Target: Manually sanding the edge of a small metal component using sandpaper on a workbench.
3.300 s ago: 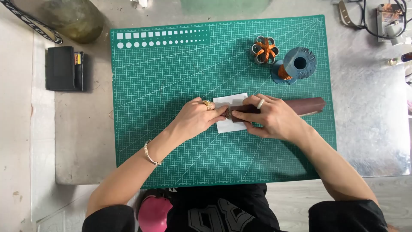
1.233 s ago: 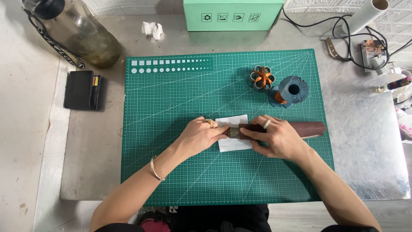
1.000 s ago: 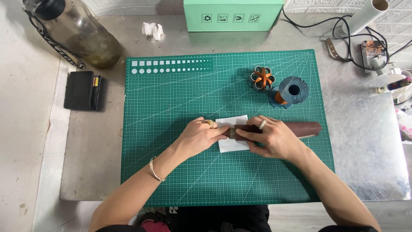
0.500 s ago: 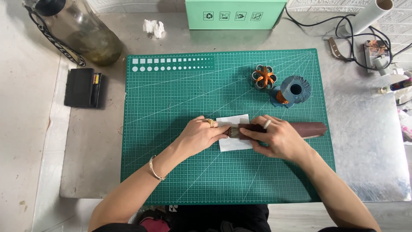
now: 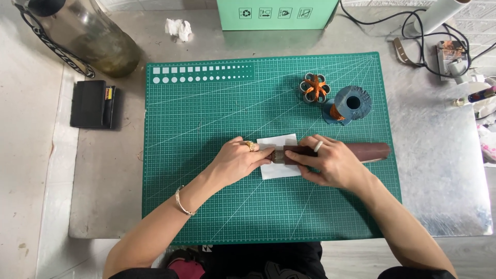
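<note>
A long dark-brown rod (image 5: 361, 151) lies across the green cutting mat (image 5: 206, 119), with its left end over a small white sheet of paper (image 5: 279, 170). My right hand (image 5: 330, 164) is wrapped around the rod near that end. My left hand (image 5: 238, 160) pinches a small metallic piece at the rod's tip, over the paper. Both hands wear a ring, and the left wrist has a bracelet.
A blue-grey spool (image 5: 351, 105) and a small ring with orange spokes (image 5: 314, 88) stand on the mat's upper right. A black case (image 5: 93, 103) and a large glass jar (image 5: 88, 36) are at left, a green box (image 5: 276, 13) at the back, cables and tools (image 5: 449, 51) at right.
The hands stay at the rod's left end over the paper; the rod has shifted slightly left and right between frames. The view has drifted a little.
</note>
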